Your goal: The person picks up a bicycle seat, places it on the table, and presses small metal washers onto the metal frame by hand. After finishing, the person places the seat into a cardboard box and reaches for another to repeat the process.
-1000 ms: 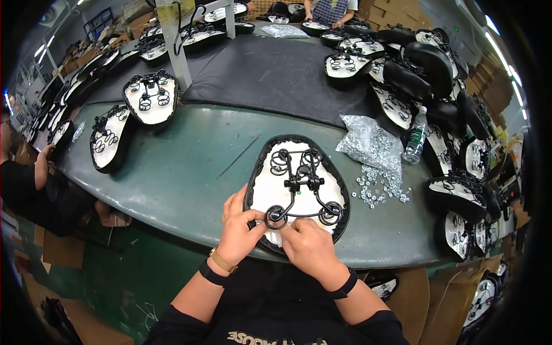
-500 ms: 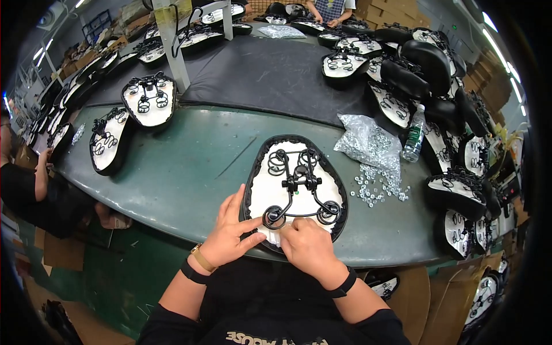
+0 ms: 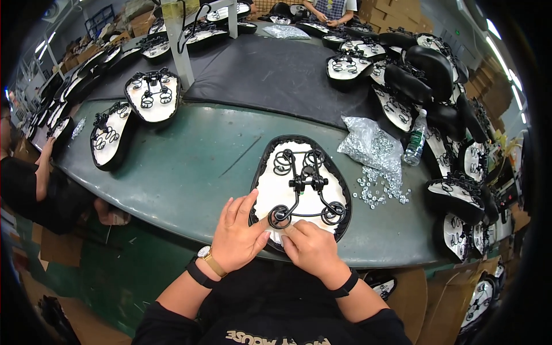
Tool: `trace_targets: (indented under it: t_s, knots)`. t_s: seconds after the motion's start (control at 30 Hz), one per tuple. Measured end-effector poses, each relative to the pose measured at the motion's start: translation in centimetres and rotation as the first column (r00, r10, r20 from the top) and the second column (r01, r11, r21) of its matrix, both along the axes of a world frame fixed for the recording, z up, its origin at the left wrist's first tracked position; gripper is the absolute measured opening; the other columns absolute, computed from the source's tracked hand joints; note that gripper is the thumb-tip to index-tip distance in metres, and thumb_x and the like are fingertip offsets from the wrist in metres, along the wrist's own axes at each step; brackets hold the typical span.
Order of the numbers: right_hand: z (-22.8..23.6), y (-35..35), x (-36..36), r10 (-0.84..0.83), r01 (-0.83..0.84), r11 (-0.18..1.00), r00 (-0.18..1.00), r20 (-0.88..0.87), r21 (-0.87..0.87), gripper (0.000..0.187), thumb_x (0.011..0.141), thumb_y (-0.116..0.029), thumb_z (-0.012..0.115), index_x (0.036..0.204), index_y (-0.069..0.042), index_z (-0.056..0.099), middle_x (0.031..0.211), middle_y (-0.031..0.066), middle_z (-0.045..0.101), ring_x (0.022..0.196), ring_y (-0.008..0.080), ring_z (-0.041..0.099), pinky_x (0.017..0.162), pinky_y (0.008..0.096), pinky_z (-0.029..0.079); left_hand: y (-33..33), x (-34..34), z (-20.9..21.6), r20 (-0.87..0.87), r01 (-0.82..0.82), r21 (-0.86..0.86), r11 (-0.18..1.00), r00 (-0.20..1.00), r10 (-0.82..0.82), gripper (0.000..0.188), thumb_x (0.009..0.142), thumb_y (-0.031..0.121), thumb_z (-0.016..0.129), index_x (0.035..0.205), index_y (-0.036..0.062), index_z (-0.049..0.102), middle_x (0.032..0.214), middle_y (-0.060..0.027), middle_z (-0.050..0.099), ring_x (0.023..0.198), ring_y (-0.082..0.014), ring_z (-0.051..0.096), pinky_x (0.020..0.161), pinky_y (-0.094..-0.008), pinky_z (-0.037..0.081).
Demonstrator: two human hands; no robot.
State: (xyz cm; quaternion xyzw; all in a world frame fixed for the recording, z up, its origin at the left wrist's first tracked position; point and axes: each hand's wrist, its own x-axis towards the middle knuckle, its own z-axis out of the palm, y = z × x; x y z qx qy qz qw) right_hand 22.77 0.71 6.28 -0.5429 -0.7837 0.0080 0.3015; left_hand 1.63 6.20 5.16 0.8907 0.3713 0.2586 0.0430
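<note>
An upturned bicycle saddle lies before me on the green table, its white underside up and ringed by a black gathered edge. A black wire frame with coil springs and a central clamp is on it. My left hand rests along the saddle's left edge, fingers spread, its index fingertip reaching the near-left coil spring. Beside that same spring, my right hand is closed, thumb and fingers curled together. Whatever those fingers pinch is hidden.
Right of the saddle sit loose metal nuts, a clear bag of nuts and a plastic bottle. More saddles are piled at the right; two others stand at the left. A metal post rises behind. Other people work at the far side and left.
The view has shifted slightly. My left wrist has turned so the watch face shows, and my right hand's fingers have tilted up closer to the near-left spring.
</note>
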Motion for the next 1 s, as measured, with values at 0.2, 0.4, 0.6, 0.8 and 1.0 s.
trace_targets:
  t_s: [0.2, 0.4, 0.6, 0.8, 1.0]
  knots:
    - [0.1, 0.3, 0.0, 0.013, -0.01, 0.997, 0.999, 0.043, -0.079, 0.012, 0.085, -0.015, 0.073, 0.096, -0.01, 0.071, 0.075, 0.0053, 0.058, 0.07, 0.0258, 0.064, 0.058, 0.0396, 0.052, -0.5, 0.3, -1.1, 0.104, -0.007, -0.027, 1.0, 0.995, 0.009, 0.033, 0.095, 0.027, 0.063, 0.124, 0.0148, 0.073, 0.152, -0.0177, 0.043, 0.135, -0.0394, 0.039, 0.114, -0.056, 0.035]
    - [0.2, 0.4, 0.0, 0.008, -0.005, 0.995, 0.999, 0.033, -0.101, 0.012, 0.086, -0.015, 0.071, 0.097, -0.01, 0.072, 0.076, 0.0056, 0.059, 0.07, 0.0263, 0.065, 0.057, 0.0394, 0.052, -1.7, 2.3, -3.3, 0.331, -0.081, -0.072, 0.994, 0.938, 0.1, 0.033, 0.093, 0.018, 0.062, 0.12, 0.0039, 0.074, 0.147, -0.0188, 0.05, 0.135, -0.043, 0.039, 0.115, -0.051, 0.034]
    - [-0.3, 0.7, 0.7, 0.097, -0.097, 0.995, 0.995, -0.001, -0.013, 0.018, 0.084, -0.015, 0.073, 0.101, -0.009, 0.073, 0.074, 0.0042, 0.059, 0.068, 0.0242, 0.065, 0.055, 0.0373, 0.052, -0.6, 1.2, -1.4, 0.151, -0.051, 0.033, 0.998, 0.987, 0.046, 0.031, 0.094, 0.023, 0.063, 0.116, 0.0066, 0.076, 0.147, -0.0169, 0.052, 0.135, -0.0425, 0.041, 0.112, -0.0521, 0.038]
    - [-0.2, 0.2, 0.1, 0.028, -0.026, 0.999, 0.998, -0.05, 0.031, 0.017, 0.083, -0.017, 0.075, 0.098, -0.008, 0.071, 0.076, 0.004, 0.061, 0.067, 0.0239, 0.066, 0.055, 0.0373, 0.053, -0.9, 1.9, -2.9, 0.322, -0.054, -0.019, 0.998, 0.945, 0.057, 0.027, 0.092, 0.024, 0.066, 0.11, 0.0067, 0.077, 0.143, -0.0163, 0.057, 0.133, -0.0433, 0.044, 0.111, -0.0505, 0.04]
    - [0.2, 0.4, 0.2, 0.011, -0.006, 0.993, 0.999, 0.04, -0.12, 0.016, 0.083, -0.017, 0.075, 0.097, -0.011, 0.072, 0.078, 0.0035, 0.062, 0.067, 0.024, 0.066, 0.055, 0.038, 0.052, -1.1, 2.3, -2.9, 0.389, -0.113, -0.022, 0.993, 0.914, 0.112, 0.026, 0.09, 0.022, 0.07, 0.108, 0.0064, 0.078, 0.145, -0.0179, 0.058, 0.133, -0.0421, 0.048, 0.111, -0.0493, 0.041]
